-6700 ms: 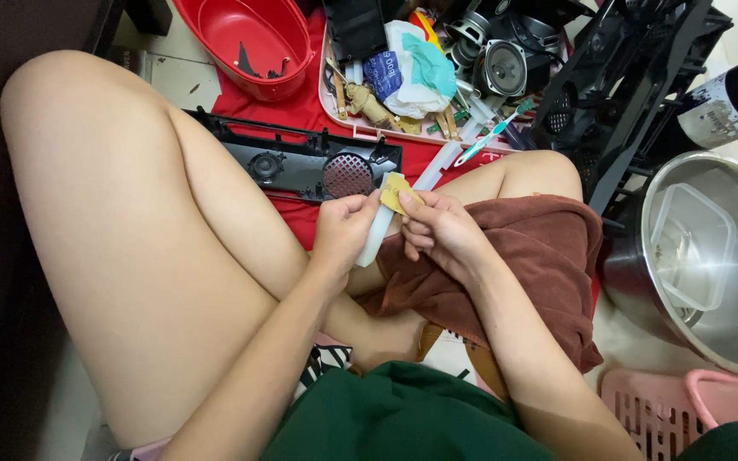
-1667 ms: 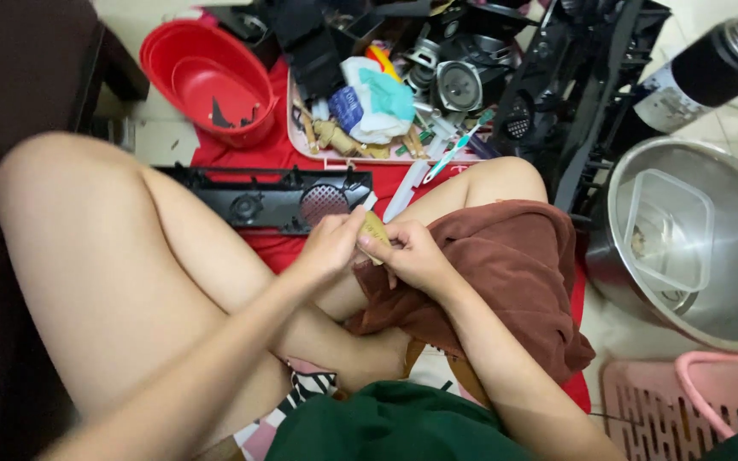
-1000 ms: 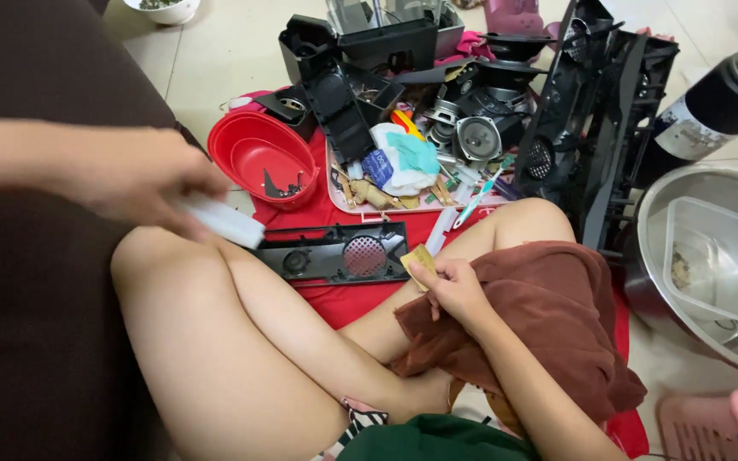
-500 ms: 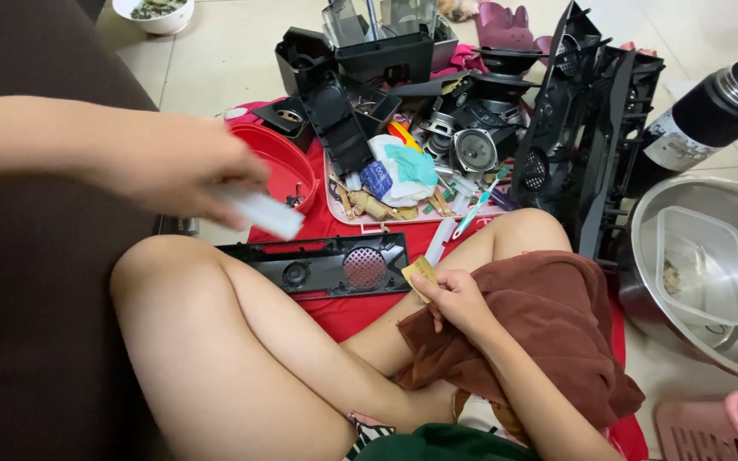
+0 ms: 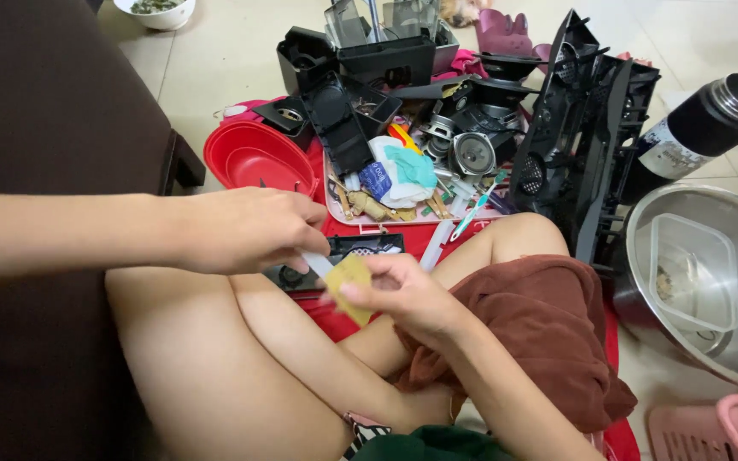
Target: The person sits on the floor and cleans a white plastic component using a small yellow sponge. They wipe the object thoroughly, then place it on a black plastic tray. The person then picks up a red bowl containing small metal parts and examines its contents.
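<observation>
Left hand (image 5: 245,230): closed round a small white piece (image 5: 316,263), blurred, possibly plastic, its tip touching the yellow pad (image 5: 348,282). Right hand (image 5: 407,294): fingers pinched on that yellow pad, held above the bent knees, just in front of a black slotted panel (image 5: 360,248) on the red mat (image 5: 335,312). Nearby: red bowl (image 5: 258,162), steel basin (image 5: 711,282), black flask (image 5: 702,132).

Yellow pad (image 5: 350,282), perhaps a sponge, red bowl (image 5: 254,160), brown cloth (image 5: 540,333), black flask (image 5: 698,132)
</observation>
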